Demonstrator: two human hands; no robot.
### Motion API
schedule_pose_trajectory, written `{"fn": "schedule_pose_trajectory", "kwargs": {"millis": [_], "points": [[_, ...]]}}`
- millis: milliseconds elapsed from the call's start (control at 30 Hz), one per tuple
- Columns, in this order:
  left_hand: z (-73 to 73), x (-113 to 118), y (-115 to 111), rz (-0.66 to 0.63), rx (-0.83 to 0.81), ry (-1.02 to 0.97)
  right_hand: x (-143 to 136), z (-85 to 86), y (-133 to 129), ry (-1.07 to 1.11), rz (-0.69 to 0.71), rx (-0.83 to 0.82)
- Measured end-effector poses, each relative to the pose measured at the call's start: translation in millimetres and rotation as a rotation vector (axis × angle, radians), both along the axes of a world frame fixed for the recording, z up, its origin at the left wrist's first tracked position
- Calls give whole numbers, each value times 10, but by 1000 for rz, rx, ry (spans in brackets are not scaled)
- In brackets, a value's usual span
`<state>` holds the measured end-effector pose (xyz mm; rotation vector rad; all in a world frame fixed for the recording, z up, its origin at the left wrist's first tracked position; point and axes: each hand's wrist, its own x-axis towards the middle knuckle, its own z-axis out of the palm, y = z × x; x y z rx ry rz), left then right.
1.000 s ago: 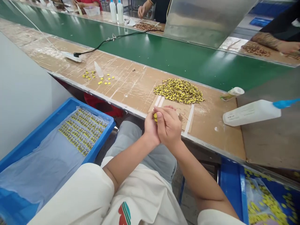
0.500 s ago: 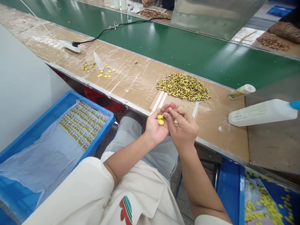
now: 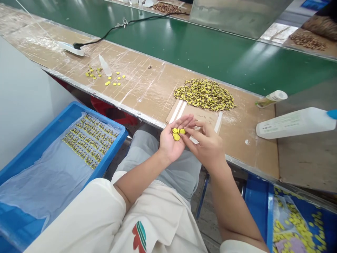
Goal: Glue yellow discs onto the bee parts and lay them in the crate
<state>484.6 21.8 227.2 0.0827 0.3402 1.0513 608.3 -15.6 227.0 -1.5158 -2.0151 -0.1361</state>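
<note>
My left hand is turned palm up in front of the table edge, with several small round yellow discs lying in its palm. The thumb and forefinger of my right hand meet at a yellow disc at the edge of that little group. Just beyond my hands, a cardboard piece with white strips lies on the table. Behind it rises a heap of small yellow-and-dark pieces; their exact kind is too small to make out.
Left of me a blue tray holds rows of yellow-and-dark pieces on a white sheet. Loose discs lie by a white nozzle bottle. A white bottle and small tube lie right. Behind runs a green belt.
The discs in my left palm show more openly, spread apart, and the right fingertips have shifted slightly left over them. The whole view has moved a little.
</note>
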Motion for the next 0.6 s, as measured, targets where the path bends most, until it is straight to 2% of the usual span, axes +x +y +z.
{"fn": "schedule_pose_trajectory", "kwargs": {"millis": [133,267,333,433,600], "points": [[-35,10,31,-3,-33,-26,33,-54,45,-25,17,33],[-109,37,80,-18,-136,0,81,-73,75,-60,40,79],[-151,44,112,-74,-160,29,117,-47,84,-85,47,126],[-197,42,168,-201,-104,56,198,10,106,-101,20,164],[-187,50,295,-380,-57,74,338,16,197,-89,-82,130]]}}
